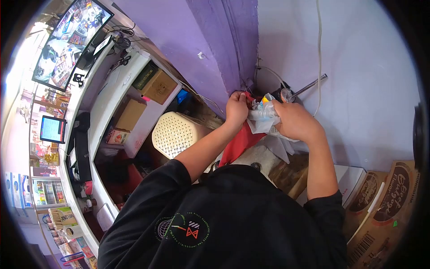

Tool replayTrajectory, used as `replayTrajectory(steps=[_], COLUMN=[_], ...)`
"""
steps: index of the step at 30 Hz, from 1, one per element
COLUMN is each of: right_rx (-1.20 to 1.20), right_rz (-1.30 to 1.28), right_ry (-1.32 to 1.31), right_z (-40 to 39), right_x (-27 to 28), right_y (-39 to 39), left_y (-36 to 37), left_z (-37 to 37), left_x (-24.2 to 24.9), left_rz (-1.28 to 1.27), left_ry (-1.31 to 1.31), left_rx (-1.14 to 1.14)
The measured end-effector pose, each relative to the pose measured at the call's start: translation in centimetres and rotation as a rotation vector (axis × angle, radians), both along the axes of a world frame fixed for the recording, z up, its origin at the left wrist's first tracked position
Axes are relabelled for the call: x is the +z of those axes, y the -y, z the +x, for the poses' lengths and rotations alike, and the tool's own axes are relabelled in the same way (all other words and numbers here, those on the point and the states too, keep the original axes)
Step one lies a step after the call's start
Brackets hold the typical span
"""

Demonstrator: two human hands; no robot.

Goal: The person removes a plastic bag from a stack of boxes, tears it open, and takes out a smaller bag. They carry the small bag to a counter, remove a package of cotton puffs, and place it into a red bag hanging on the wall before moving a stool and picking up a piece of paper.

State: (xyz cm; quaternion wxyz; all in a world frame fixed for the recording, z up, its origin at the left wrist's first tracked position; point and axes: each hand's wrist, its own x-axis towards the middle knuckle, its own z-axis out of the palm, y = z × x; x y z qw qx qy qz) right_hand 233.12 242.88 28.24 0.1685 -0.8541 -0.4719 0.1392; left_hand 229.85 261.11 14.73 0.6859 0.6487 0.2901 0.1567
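Observation:
Near the wall corner my left hand (237, 107) is closed on the rim of a red bag (238, 144), which hangs down below it. My right hand (296, 121) is closed around crumpled white plastic (264, 117) at the bag's opening. Bits of litter and a small yellow item (267, 97) show between the two hands. Pale sheets of paper or plastic (276, 145) hang under my right hand. My fingertips are partly hidden by the plastic.
A cream woven-top stool (177, 134) stands left of my left arm. Brown cartons (380, 201) lie at the right. A metal rod (309, 86) leans near the wall behind my right hand. Shelves with boxes (160, 87) and a monitor (71, 42) are at the left.

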Motion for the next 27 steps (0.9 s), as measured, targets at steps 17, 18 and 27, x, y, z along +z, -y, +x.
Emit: replayTrajectory(steps=[17,18,27], right_rx=[0.052,0.072,-0.074], right_rz=[-0.128,-0.149,-0.168], right_ry=[-0.011,0.0,0.004], right_z=[-0.3,-0.4,-1.3], right_x=[-1.6,-1.8,-1.9], right_y=[-1.4,-1.6,-3.5], left_y=[-1.9,-1.9,-1.3], left_z=[-2.8,-3.8,-12.2], left_x=[-3.2,-2.9,-0.8], left_rz=[-0.452,-0.555,-0.52], left_ry=[-0.323,-0.348,-0.166], left_rx=[-0.045,-0.01,0.036])
